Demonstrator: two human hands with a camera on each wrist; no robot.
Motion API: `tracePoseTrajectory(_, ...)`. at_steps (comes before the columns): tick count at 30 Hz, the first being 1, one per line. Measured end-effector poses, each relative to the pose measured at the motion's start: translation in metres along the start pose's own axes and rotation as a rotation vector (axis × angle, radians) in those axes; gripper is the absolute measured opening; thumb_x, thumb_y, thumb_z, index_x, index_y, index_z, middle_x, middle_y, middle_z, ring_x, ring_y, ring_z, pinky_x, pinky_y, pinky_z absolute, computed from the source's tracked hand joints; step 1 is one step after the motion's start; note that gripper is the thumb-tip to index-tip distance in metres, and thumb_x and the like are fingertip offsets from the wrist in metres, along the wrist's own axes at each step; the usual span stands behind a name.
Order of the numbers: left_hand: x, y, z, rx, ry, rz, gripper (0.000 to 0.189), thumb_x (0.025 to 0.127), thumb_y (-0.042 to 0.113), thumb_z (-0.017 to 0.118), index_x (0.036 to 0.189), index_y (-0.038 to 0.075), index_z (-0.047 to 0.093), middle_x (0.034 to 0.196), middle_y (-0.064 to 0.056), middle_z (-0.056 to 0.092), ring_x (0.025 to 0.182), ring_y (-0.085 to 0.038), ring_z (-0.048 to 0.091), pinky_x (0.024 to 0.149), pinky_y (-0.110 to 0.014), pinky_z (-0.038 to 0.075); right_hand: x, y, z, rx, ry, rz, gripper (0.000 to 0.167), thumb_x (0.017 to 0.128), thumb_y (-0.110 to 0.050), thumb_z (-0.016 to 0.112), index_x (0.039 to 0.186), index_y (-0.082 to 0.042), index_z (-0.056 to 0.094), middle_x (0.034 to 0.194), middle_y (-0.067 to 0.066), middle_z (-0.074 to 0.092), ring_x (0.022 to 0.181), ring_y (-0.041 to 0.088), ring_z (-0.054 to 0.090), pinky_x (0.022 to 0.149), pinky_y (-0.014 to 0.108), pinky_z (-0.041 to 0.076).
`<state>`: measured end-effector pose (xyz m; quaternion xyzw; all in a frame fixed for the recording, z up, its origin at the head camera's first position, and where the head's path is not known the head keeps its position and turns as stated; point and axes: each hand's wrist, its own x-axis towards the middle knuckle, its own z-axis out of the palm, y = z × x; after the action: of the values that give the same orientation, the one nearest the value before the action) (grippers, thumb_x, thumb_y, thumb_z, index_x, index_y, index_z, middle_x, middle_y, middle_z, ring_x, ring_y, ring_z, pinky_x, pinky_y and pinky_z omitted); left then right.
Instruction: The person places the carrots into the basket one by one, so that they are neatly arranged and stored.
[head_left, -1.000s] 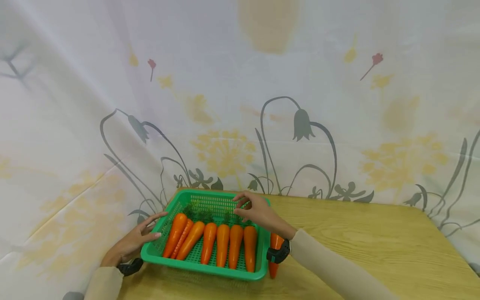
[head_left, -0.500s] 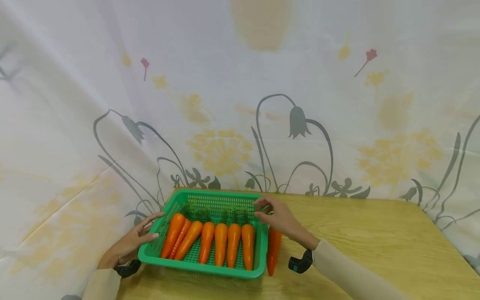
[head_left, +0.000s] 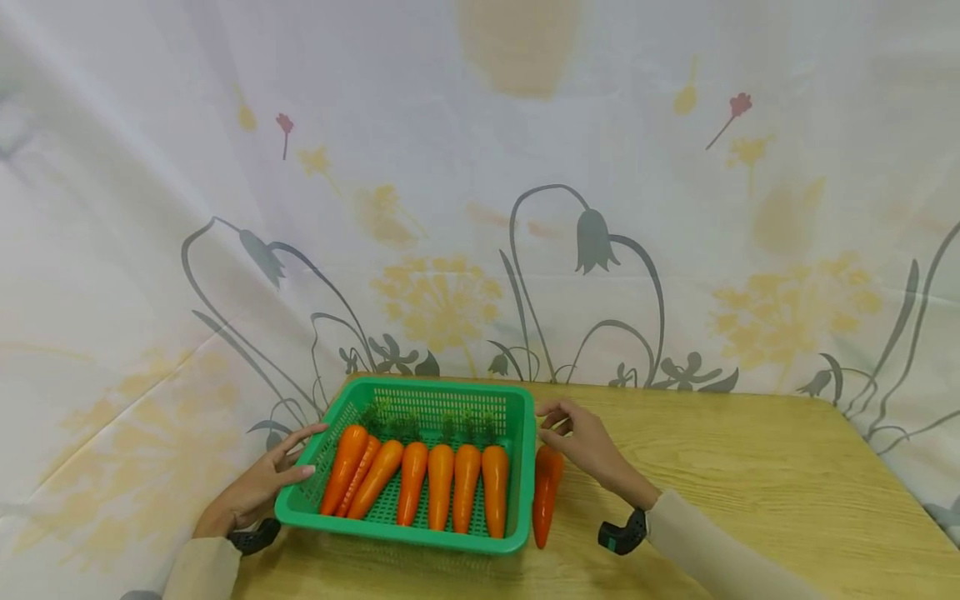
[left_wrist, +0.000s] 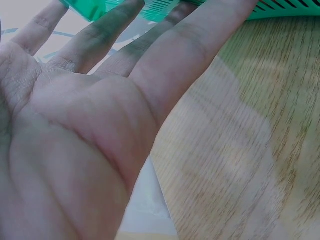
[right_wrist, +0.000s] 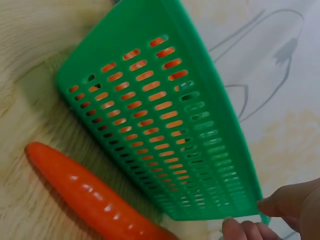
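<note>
A green plastic basket (head_left: 517, 500) with slotted walls sits on the wooden table, holding several orange carrots (head_left: 440, 487) in a row, leafy tops toward the back. My left hand (head_left: 258, 487) rests on the basket's left rim, thumb and fingers extended; the left wrist view shows its palm and straight fingers reaching the green rim (left_wrist: 92, 7). Just past the basket's right rim, my right hand (head_left: 585, 442) hovers with loosely bent fingers, holding nothing. A single carrot (head_left: 546, 496) lies on the table beneath it, alongside the basket's right wall (right_wrist: 145, 110). Its top end is partly hidden by the hand.
The wooden table (head_left: 735, 492) extends to the right of the basket. A flower-printed cloth (head_left: 450, 167) hangs behind the table and along its left side. Each wrist carries a black camera band (head_left: 622, 533).
My right hand has moved right, from above the carrots in the basket to outside its right rim, over the lone carrot. The left hand stays at the left rim. The head view has shifted slightly.
</note>
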<state>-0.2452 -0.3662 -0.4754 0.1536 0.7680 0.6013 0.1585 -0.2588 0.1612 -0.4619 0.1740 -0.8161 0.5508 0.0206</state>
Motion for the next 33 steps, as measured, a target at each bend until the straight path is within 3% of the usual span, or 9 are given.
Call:
tracePoseTrajectory(8, -0.001, 0.001, 0.001, -0.011, 0.002, -0.018, 0.066, 0.107, 0.011, 0.054, 0.165, 0.014, 0.022, 0.168, -0.021, -0.020, 0.148, -0.057, -0.020, 0.110, -0.083, 0.009, -0.009, 0.019, 0.002, -0.133, 0.028, 0.103, 0.029, 0.095, -0.012, 0.075, 0.122, -0.006, 0.066, 0.112, 0.013, 0.066, 0.088, 0.020, 0.064, 0.070, 0.035, 0.058)
tracePoseTrajectory(19, -0.001, 0.000, 0.001, -0.016, 0.010, -0.022, 0.067, 0.107, 0.011, 0.055, 0.165, 0.014, 0.022, 0.168, -0.019, -0.020, 0.148, -0.056, -0.021, 0.110, -0.083, 0.009, -0.020, 0.040, 0.011, -0.232, 0.027, 0.154, 0.039, 0.089, -0.027, 0.083, 0.118, -0.006, 0.067, 0.115, 0.016, 0.065, 0.103, 0.032, 0.064, 0.080, 0.047, 0.058)
tracePoseTrajectory(22, -0.001, 0.000, 0.002, -0.022, 0.011, -0.030, 0.067, 0.107, 0.012, 0.055, 0.165, 0.014, 0.021, 0.168, -0.019, -0.020, 0.148, -0.055, -0.022, 0.110, -0.083, 0.010, -0.021, 0.043, 0.012, -0.227, 0.015, 0.157, 0.043, 0.088, -0.029, 0.084, 0.120, -0.006, 0.067, 0.112, 0.014, 0.066, 0.100, 0.030, 0.064, 0.078, 0.045, 0.057)
tracePoseTrajectory(29, -0.002, 0.001, 0.002, -0.008, 0.016, -0.038, 0.067, 0.107, 0.012, 0.055, 0.165, 0.014, 0.021, 0.169, -0.019, -0.019, 0.148, -0.055, -0.021, 0.111, -0.081, 0.011, -0.018, 0.041, 0.009, -0.201, -0.053, 0.174, 0.048, 0.088, -0.031, 0.082, 0.127, -0.006, 0.067, 0.095, 0.010, 0.067, 0.075, 0.019, 0.059, 0.061, 0.033, 0.051)
tracePoseTrajectory(33, -0.002, 0.003, 0.002, -0.002, 0.022, -0.039, 0.067, 0.107, 0.012, 0.055, 0.165, 0.014, 0.022, 0.169, -0.019, -0.019, 0.148, -0.055, -0.021, 0.111, -0.082, 0.009, -0.019, 0.038, 0.009, -0.172, -0.066, 0.196, 0.047, 0.089, -0.027, 0.082, 0.127, -0.006, 0.066, 0.093, 0.009, 0.067, 0.074, 0.021, 0.061, 0.060, 0.033, 0.051)
